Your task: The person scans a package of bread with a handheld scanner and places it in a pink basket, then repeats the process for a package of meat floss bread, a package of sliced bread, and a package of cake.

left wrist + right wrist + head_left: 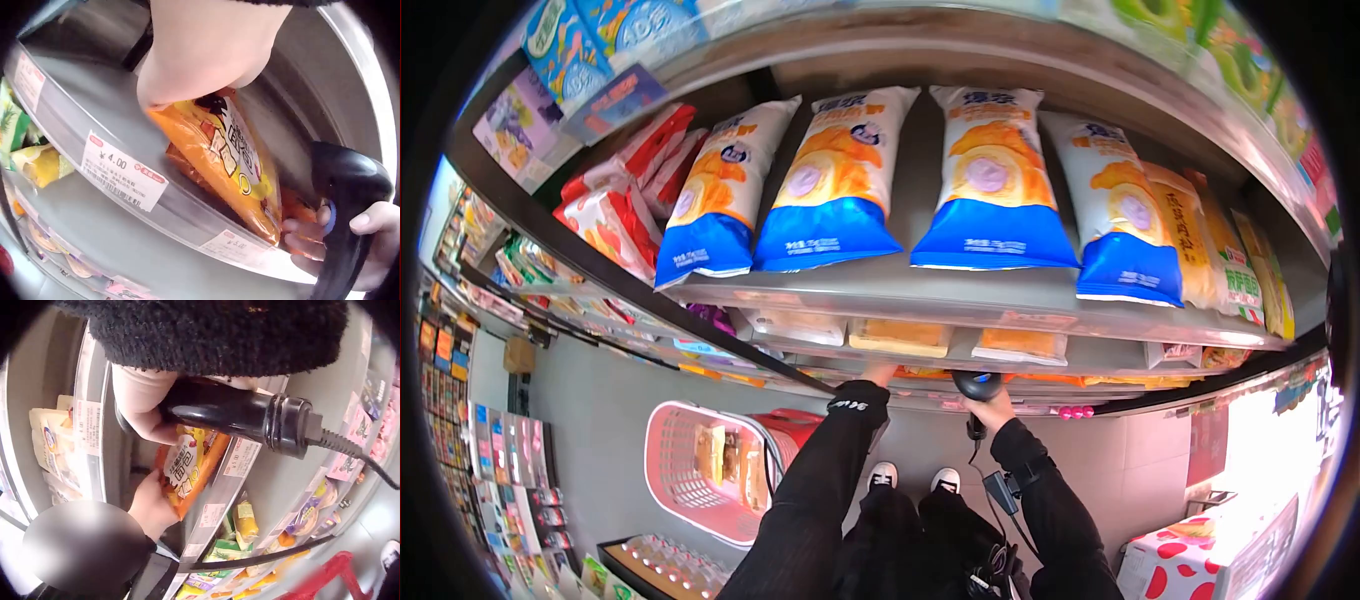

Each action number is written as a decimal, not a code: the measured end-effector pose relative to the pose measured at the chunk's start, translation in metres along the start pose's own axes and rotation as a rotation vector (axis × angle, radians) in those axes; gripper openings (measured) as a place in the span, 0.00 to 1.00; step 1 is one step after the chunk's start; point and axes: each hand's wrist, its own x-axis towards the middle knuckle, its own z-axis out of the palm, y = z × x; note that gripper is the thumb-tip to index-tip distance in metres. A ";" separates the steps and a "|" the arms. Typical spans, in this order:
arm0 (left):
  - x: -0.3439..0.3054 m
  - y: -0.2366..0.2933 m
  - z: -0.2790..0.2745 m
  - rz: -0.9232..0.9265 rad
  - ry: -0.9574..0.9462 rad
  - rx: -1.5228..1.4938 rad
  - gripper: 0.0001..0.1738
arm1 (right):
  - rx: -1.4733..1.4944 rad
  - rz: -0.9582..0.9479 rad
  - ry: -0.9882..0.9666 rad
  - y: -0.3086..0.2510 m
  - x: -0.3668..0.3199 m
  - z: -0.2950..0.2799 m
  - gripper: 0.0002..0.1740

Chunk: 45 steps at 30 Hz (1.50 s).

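My left hand (pixel 206 56) holds an orange bread packet (pixel 231 156) by one end, over a lower shelf; its fingers are mostly hidden in the left wrist view. The packet stands tilted near the shelf's front edge, its printed front showing in the right wrist view too. In my right hand (pixel 997 408) is a black handheld barcode scanner (pixel 219 411), fingers wrapped round its handle, with a coiled cable (pixel 340 445) running off its end. The scanner's head (pixel 350 169) faces the packet from a short distance. More orange packets (pixel 299 209) lie behind the held one.
White-and-blue bread bags (pixel 835 190) line the shelf above my hands. Price labels (pixel 125 169) run along the shelf edge. A pink shopping basket (pixel 662 470) with packets inside stands on the floor to the left. A white box with red spots (pixel 1170 560) is at lower right.
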 end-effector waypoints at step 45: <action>-0.011 -0.120 -0.082 -0.454 -0.375 1.006 0.36 | -0.325 0.506 -0.431 0.013 -0.096 0.039 0.19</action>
